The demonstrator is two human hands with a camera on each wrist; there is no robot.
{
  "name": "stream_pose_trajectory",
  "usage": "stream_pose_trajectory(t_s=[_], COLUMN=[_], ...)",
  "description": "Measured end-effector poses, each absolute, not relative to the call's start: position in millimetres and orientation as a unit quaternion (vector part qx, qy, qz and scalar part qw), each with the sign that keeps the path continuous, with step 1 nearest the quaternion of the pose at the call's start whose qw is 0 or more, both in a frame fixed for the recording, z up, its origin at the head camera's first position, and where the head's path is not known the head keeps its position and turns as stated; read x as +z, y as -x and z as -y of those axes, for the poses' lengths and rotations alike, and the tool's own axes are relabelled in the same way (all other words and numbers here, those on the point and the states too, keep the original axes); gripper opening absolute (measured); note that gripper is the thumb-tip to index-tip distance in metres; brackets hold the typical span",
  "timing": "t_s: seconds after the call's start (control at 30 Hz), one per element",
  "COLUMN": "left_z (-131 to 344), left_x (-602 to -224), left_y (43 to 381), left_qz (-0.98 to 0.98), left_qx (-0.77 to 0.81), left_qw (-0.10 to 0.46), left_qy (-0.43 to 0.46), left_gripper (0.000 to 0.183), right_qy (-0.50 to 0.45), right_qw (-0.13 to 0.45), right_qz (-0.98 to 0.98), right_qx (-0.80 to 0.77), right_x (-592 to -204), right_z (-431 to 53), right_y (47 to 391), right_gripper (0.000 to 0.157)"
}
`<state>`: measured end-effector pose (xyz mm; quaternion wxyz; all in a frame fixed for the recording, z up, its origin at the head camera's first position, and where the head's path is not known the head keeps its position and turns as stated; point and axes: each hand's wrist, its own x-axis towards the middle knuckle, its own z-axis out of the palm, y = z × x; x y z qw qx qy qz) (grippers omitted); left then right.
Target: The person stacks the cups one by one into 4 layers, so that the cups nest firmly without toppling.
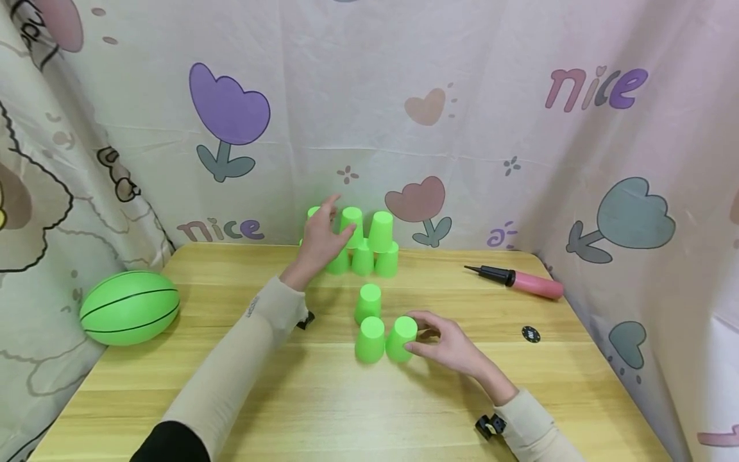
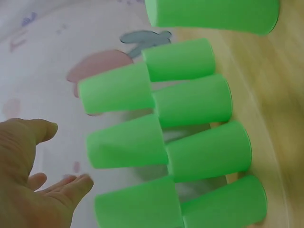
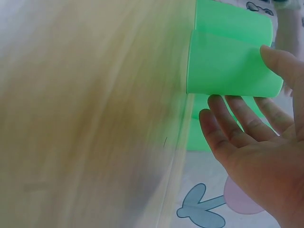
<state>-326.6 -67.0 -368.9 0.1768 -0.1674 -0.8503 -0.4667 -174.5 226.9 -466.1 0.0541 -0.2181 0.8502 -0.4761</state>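
Note:
Two rows of upside-down green cups stand at the back of the table; the upper row [image 2: 124,141] rests on the lower row [image 2: 209,151]. My left hand [image 1: 324,240] hovers just above the left part of this stack, its thumb and fingers spread and holding nothing. It hides some of the cups in the head view. Nearer the front, my right hand [image 1: 447,344] holds an upside-down green cup [image 1: 401,339] from the right, thumb in front and fingers behind. Close on its left is another green cup [image 1: 370,340], with a third cup [image 1: 367,303] behind that.
A green ball [image 1: 130,308] lies at the table's left edge. Toward the right are a pink and black hand pump [image 1: 519,281] and a small black round chip [image 1: 530,334]. A patterned curtain [image 1: 340,96] hangs directly behind the table.

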Motion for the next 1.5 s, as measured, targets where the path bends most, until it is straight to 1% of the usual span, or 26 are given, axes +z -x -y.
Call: stream_pose_trajectory(t_s=[0.1,0.27,0.43,0.53,0.7,0.9,1.0,1.17,1.27,1.4,1.5], left_z=[75.0,83.4,87.0,88.3,89.5,90.3,89.3,86.8,85.0,83.2,82.2], left_x=[-370.2,-381.9,-397.7,-409.8,-428.5,-443.9,-449.5,-456.4,-459.2,-461.3,-461.5], left_y=[309.9,282.9,261.3,248.9,228.0,209.2,203.1,197.1,194.9,191.9,189.4], left_qz=[0.835,0.815,0.798,0.794,0.795,0.794,0.791,0.791,0.792,0.797,0.798], left_qx=[-0.494,-0.530,-0.549,-0.548,-0.531,-0.519,-0.515,-0.511,-0.511,-0.508,-0.507], left_qw=[0.157,0.089,0.054,0.041,0.004,-0.043,-0.050,-0.047,-0.045,-0.037,-0.033], left_qy=[0.187,0.218,0.243,0.258,0.292,0.315,0.327,0.334,0.330,0.325,0.325], left_gripper=[0.074,0.077,0.074,0.070,0.063,0.062,0.063,0.065,0.066,0.066,0.066], right_qy=[0.220,0.226,0.226,0.224,0.215,0.203,0.201,0.194,0.201,0.220,0.222], right_qw=[0.052,0.050,0.039,0.018,-0.013,-0.024,-0.026,-0.031,-0.039,-0.049,-0.057], right_qz=[-0.851,-0.853,-0.853,-0.855,-0.858,-0.852,-0.850,-0.854,-0.850,-0.840,-0.837], right_qx=[-0.474,-0.468,-0.469,-0.467,-0.465,-0.481,-0.486,-0.481,-0.485,-0.494,-0.496], right_x=[-465.6,-465.1,-459.9,-452.0,-432.3,-408.0,-399.0,-386.4,-379.7,-371.0,-362.4], right_z=[-226.5,-226.1,-226.6,-228.1,-231.1,-228.6,-225.7,-219.0,-214.6,-209.5,-205.9], right_y=[176.5,179.6,182.0,186.5,199.9,218.5,227.1,239.8,248.2,260.6,267.9], right_gripper=[0.057,0.057,0.057,0.057,0.058,0.059,0.061,0.065,0.063,0.056,0.056])
